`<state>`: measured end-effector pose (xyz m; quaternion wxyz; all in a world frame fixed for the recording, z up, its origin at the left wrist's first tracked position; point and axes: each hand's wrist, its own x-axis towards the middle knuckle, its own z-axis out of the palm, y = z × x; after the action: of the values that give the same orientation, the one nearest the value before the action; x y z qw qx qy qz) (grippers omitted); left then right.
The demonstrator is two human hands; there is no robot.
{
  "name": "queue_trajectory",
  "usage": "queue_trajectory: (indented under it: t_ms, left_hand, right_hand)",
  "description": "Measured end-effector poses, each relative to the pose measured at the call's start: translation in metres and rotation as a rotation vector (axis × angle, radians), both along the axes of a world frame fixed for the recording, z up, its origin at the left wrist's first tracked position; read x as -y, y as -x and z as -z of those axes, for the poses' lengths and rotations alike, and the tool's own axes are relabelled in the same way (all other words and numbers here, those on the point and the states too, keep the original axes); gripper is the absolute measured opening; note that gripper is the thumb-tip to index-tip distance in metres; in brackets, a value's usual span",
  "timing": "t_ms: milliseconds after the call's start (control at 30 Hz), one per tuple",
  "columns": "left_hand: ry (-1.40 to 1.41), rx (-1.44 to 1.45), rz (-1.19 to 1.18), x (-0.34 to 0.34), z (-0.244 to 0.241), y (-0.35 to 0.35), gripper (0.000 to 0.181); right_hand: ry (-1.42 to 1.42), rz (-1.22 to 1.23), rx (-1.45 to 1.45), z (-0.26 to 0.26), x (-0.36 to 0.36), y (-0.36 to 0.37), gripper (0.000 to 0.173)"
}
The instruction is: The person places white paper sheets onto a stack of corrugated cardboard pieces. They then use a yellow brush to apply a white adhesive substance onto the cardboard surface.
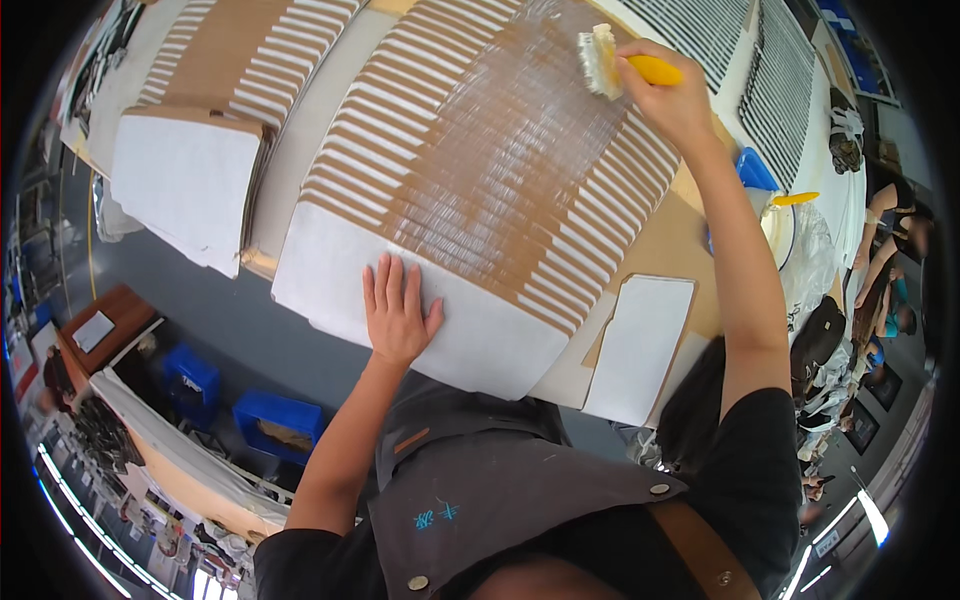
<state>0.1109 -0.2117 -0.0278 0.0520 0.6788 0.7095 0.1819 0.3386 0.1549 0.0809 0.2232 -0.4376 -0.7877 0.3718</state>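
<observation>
My right hand point(671, 97) grips a brush by its yellow handle point(655, 70). Its pale bristles point(598, 64) are at the upper right of a fanned stack of brown and white sheets point(517, 150). A wet, shiny coat covers the brown middle of the overlapping sheets, while white strips show along both sides. My left hand point(397, 307) lies flat, fingers spread, on the white front sheet point(450, 322) at the stack's near end. Whether the bristles touch the sheets I cannot tell.
Another fanned stack point(217, 52) and a pile of white sheets point(187, 165) lie to the left. A narrow white sheet point(641, 349) rests at the right. Beyond my right forearm stands a tub point(784, 232) with a second yellow handle point(796, 199). Blue crates point(279, 420) sit behind me; people work far right.
</observation>
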Motion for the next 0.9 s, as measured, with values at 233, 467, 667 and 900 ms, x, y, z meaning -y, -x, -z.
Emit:
queue_trajectory:
  t_ms: [233,467,667,900]
  left_hand:
    - [0.016,0.017,-0.007,0.001,-0.003,0.001,0.063]
    - [-0.012,-0.008,0.004,0.0,-0.003,0.0,0.062]
    - [-0.029,-0.011,-0.008,0.001,-0.002,0.0,0.06]
    - [-0.037,-0.007,-0.013,0.002,0.0,0.001,0.06]
  right_hand:
    - [0.333,-0.33,-0.108,-0.037,0.144,0.019,0.008]
    - [0.29,-0.495,-0.034,-0.019,0.178,0.029,0.01]
    - [0.124,-0.532,-0.004,-0.027,0.175,0.03,0.009]
    - [0.042,-0.579,-0.024,-0.029,0.176,0.018,0.011]
